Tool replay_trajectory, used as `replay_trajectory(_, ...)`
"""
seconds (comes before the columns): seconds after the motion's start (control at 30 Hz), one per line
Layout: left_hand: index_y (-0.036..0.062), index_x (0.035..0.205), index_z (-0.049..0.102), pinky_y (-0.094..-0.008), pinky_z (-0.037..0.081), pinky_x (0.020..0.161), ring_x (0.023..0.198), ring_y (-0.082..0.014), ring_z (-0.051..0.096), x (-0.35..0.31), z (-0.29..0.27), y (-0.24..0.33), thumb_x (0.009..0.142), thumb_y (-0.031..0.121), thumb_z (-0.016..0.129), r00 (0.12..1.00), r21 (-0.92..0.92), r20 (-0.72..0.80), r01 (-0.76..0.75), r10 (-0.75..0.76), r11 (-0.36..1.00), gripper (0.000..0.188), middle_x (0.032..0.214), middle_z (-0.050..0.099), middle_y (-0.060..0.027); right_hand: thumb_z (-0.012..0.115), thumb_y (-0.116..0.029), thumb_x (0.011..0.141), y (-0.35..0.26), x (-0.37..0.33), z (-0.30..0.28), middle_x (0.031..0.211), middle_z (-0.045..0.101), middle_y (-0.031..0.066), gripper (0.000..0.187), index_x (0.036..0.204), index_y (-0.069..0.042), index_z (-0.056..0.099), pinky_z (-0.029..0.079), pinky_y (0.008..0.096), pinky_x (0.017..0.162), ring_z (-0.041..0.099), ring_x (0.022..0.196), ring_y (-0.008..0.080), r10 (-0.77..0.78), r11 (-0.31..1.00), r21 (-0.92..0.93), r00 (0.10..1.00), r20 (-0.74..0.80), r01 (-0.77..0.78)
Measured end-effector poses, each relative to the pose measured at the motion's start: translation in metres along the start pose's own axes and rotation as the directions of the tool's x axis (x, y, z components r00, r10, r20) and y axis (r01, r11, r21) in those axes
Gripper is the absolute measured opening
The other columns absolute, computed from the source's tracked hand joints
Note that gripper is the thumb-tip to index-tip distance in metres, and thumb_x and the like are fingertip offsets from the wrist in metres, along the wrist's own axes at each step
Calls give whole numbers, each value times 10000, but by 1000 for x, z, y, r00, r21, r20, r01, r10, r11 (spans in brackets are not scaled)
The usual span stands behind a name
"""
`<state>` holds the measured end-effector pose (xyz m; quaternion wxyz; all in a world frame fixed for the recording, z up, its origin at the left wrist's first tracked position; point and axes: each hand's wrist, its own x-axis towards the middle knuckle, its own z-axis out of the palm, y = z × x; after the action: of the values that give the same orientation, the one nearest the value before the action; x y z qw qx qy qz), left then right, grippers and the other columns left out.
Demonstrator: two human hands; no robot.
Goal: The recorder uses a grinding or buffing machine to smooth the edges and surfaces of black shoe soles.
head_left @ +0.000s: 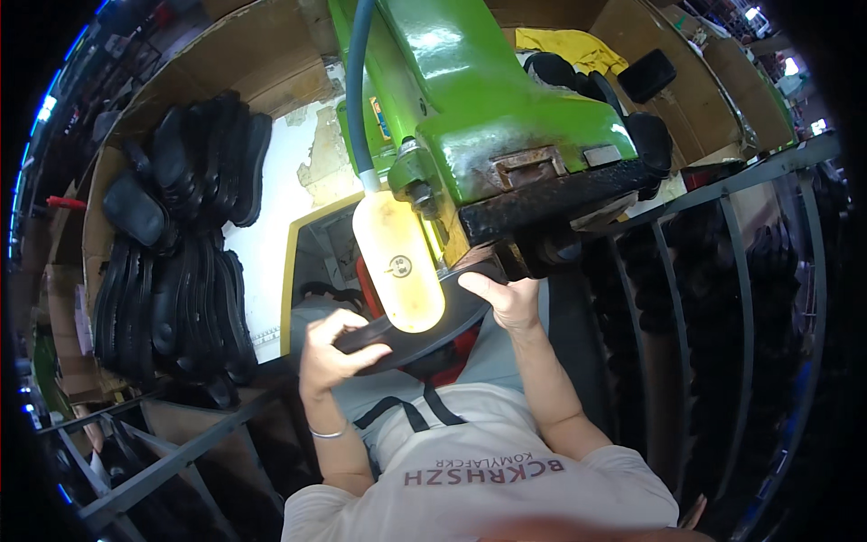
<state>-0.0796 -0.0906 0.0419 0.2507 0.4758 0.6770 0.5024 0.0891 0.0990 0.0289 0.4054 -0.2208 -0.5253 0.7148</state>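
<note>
Both my hands hold a long black shoe sole (459, 316) under the front of a green machine (515, 117). My left hand (332, 354) is closed on the sole's near left end, thumb on one side and fingers on the other. At its right part, close to the machine's dark head, my right hand (511, 305) grips it with the thumb lying on top. A glowing yellow lamp (397, 257) hangs over the sole and hides its middle. Where the sole meets the machine is partly hidden.
At left, a cardboard box (244, 68) contains several stacked black soles (172, 307). More black pieces (648, 77) and a yellow cloth (573, 47) lie in a box at right. Metal rails (741, 244) stand along the right side. A grey hose (358, 90) runs down to the lamp.
</note>
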Motion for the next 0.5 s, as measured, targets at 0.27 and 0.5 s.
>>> replay_trajectory(0.27, -2, 879, 631, -191, 458, 644, 700, -48, 555, 42, 109, 8, 795, 35, 703, 980, -317, -185, 3, -66, 948, 116, 771, 615, 1, 765, -70, 731, 27, -7, -21, 960, 617, 70, 461, 1097, 13, 496, 484, 257, 778, 603, 859, 128, -83, 969, -231, 997, 13, 83)
replay_trajectory(0.5, -21, 851, 623, -157, 313, 474, 539, -5, 425, 46, 138, 3, 803, -18, 670, 917, -132, -397, -92, 32, 987, 67, 655, 560, 38, 738, -58, 737, 35, -131, -65, 1128, 598, 113, 535, 1199, 81, 507, 437, 311, 919, 561, 1038, 169, 674, 737, -188, 724, 147, -649)
